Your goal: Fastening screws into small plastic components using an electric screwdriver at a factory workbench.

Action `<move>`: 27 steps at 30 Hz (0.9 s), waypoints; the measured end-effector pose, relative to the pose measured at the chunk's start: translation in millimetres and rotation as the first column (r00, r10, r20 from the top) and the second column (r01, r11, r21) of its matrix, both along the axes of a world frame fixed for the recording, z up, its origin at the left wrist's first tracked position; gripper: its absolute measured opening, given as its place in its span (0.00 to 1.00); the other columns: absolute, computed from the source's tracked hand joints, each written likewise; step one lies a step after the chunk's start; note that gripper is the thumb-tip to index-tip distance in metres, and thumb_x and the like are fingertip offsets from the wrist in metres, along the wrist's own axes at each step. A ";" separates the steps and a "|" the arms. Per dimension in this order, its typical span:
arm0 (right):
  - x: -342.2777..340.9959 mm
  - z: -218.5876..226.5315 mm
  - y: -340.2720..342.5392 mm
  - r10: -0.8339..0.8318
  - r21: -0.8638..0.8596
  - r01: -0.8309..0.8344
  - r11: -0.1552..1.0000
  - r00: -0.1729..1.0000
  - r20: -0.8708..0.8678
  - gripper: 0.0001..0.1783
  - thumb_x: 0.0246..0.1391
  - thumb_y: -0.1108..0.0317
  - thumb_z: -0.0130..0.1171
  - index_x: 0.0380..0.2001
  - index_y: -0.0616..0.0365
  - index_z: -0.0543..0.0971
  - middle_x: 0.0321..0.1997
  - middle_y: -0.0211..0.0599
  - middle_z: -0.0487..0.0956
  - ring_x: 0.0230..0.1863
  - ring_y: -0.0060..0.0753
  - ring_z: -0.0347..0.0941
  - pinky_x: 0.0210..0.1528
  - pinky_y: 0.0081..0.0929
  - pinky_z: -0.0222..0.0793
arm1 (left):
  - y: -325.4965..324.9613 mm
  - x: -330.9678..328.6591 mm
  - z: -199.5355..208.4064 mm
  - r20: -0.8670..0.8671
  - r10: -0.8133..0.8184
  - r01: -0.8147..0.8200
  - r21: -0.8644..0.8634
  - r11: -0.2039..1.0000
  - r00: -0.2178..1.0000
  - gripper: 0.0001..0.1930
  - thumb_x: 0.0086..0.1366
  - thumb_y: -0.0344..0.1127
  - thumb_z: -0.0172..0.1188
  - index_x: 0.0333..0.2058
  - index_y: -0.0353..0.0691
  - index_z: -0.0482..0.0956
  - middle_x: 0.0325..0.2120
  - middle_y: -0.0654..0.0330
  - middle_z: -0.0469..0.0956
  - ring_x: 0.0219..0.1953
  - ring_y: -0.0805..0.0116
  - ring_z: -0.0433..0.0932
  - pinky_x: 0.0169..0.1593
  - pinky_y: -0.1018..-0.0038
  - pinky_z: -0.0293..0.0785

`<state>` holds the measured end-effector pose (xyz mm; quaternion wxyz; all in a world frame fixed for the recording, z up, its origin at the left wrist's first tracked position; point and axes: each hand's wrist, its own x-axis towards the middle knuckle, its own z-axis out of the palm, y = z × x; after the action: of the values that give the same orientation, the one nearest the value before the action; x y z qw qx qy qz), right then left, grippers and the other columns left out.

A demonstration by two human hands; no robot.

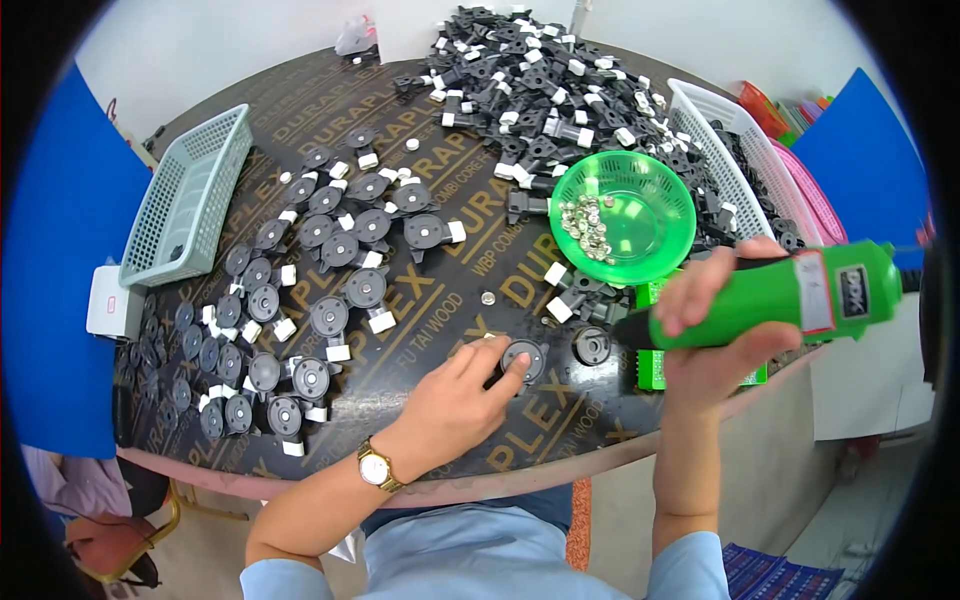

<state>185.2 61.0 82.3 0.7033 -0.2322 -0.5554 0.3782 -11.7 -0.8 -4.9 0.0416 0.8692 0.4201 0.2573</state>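
My left hand point(450, 405), with a gold watch on its wrist, holds a round black plastic part point(535, 358) down on the table, thumb and fingers at its rim. My right hand point(695, 375) is closed around a green electric screwdriver point(740, 305), held nearly level above the table's right side. Its dark tip points left, over the area beside another round black part point(592, 346). A small silver disc point(488, 298) lies on the tabletop beyond my left fingers. Behind the screwdriver, a green basket point(670, 225) holds several small silver pieces point(587, 228).
Many round black parts with white ends point(330, 316) spread over the left side. A large heap of black-and-white parts point(540, 85) fills the back. Pale baskets stand at the left point(190, 190) and right point(725, 150). A green tray point(652, 370) sits under the screwdriver.
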 end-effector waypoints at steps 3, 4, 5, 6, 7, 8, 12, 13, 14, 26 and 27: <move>-40.2 -3.8 -3.5 0.173 -0.089 -0.172 0.981 0.985 -0.006 0.42 0.42 0.29 0.49 0.44 0.56 0.60 0.16 0.30 0.65 0.12 0.21 0.61 0.13 0.18 0.59 | -2.3 -0.5 1.2 0.071 0.007 -0.004 -0.036 0.999 0.997 0.22 0.48 0.31 0.62 0.45 0.37 0.72 0.45 0.51 0.68 0.46 0.57 0.71 0.45 0.71 0.72; -49.2 -6.2 -3.6 0.206 -0.097 -0.203 0.974 0.979 0.012 0.42 0.41 0.29 0.50 0.44 0.56 0.60 0.16 0.30 0.65 0.12 0.21 0.61 0.13 0.18 0.60 | -3.5 -2.0 0.7 0.070 0.018 -0.015 -0.039 0.999 0.997 0.22 0.48 0.31 0.62 0.45 0.37 0.72 0.45 0.51 0.68 0.46 0.57 0.71 0.45 0.71 0.72; -52.9 -7.7 -3.9 0.208 -0.099 -0.206 0.974 0.978 0.015 0.42 0.41 0.29 0.50 0.44 0.56 0.60 0.16 0.30 0.65 0.12 0.21 0.61 0.13 0.18 0.60 | -3.1 -1.0 0.5 0.089 0.013 -0.009 -0.044 0.999 0.996 0.23 0.48 0.31 0.62 0.45 0.37 0.72 0.45 0.50 0.68 0.46 0.57 0.71 0.45 0.70 0.72; -55.7 -9.7 -4.9 0.228 -0.093 -0.223 0.970 0.973 0.044 0.43 0.40 0.29 0.51 0.44 0.57 0.59 0.15 0.30 0.65 0.12 0.21 0.61 0.13 0.18 0.60 | -2.7 -0.3 0.3 0.110 0.007 -0.002 -0.050 0.999 0.994 0.23 0.48 0.31 0.62 0.45 0.36 0.72 0.45 0.50 0.68 0.46 0.57 0.71 0.46 0.70 0.72; -57.7 -11.2 -5.1 0.247 -0.088 -0.241 0.967 0.966 0.074 0.43 0.39 0.29 0.52 0.44 0.57 0.59 0.15 0.30 0.65 0.12 0.21 0.61 0.13 0.18 0.60 | -2.4 -0.2 0.1 0.108 0.003 0.002 -0.046 0.999 0.994 0.23 0.47 0.31 0.62 0.45 0.36 0.72 0.45 0.50 0.68 0.46 0.57 0.71 0.46 0.69 0.72; -59.5 -12.7 -4.6 0.254 -0.091 -0.247 0.965 0.964 0.074 0.43 0.39 0.29 0.52 0.44 0.57 0.59 0.15 0.30 0.65 0.12 0.21 0.61 0.13 0.18 0.60 | -2.6 -0.6 -0.5 0.109 0.009 -0.004 -0.049 0.999 0.994 0.23 0.47 0.31 0.62 0.45 0.36 0.72 0.45 0.50 0.68 0.46 0.57 0.71 0.46 0.69 0.72; -60.3 -14.3 -3.6 0.271 -0.082 -0.261 0.962 0.949 0.160 0.44 0.38 0.30 0.55 0.43 0.58 0.59 0.14 0.31 0.66 0.12 0.22 0.62 0.14 0.18 0.61 | -1.9 -1.5 -2.7 0.118 0.010 -0.005 -0.044 0.999 0.993 0.21 0.47 0.30 0.61 0.43 0.35 0.73 0.44 0.50 0.68 0.46 0.56 0.71 0.47 0.68 0.72; -60.1 -13.7 -3.6 0.277 -0.074 -0.267 0.961 0.941 0.193 0.44 0.38 0.31 0.55 0.43 0.58 0.59 0.14 0.32 0.67 0.12 0.22 0.62 0.14 0.18 0.61 | -1.6 -1.6 -3.4 0.131 0.004 0.002 -0.042 0.999 0.991 0.21 0.47 0.30 0.61 0.43 0.35 0.73 0.44 0.51 0.68 0.46 0.56 0.71 0.47 0.68 0.71; -61.2 -14.6 -3.6 0.280 -0.075 -0.271 0.960 0.940 0.193 0.44 0.38 0.31 0.55 0.43 0.58 0.59 0.14 0.32 0.67 0.12 0.22 0.62 0.14 0.18 0.61 | -1.2 -1.9 -5.0 0.131 0.007 -0.002 -0.043 0.999 0.991 0.21 0.47 0.30 0.61 0.43 0.35 0.73 0.44 0.51 0.68 0.46 0.56 0.71 0.47 0.68 0.71; -75.0 -29.6 -7.3 0.195 -0.096 -0.174 0.980 0.939 0.283 0.28 0.47 0.60 0.64 0.45 0.63 0.63 0.22 0.35 0.70 0.19 0.23 0.66 0.20 0.18 0.64 | 3.4 0.7 -6.7 0.189 -0.019 0.049 -0.153 0.987 0.982 0.19 0.50 0.37 0.63 0.41 0.41 0.72 0.44 0.53 0.67 0.51 0.53 0.66 0.53 0.65 0.67; -80.0 -31.2 -8.9 0.158 -0.064 -0.147 0.987 0.956 0.247 0.25 0.47 0.67 0.65 0.44 0.64 0.65 0.23 0.34 0.71 0.21 0.21 0.67 0.20 0.17 0.64 | 3.5 1.0 -9.4 0.186 -0.008 0.028 -0.103 0.994 0.983 0.19 0.50 0.38 0.63 0.41 0.41 0.72 0.43 0.53 0.68 0.50 0.53 0.67 0.52 0.65 0.68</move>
<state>105.2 52.1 51.1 0.5904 -0.2506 -0.6476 0.4113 -10.7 2.8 -14.4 0.1287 0.8419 0.4195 0.3140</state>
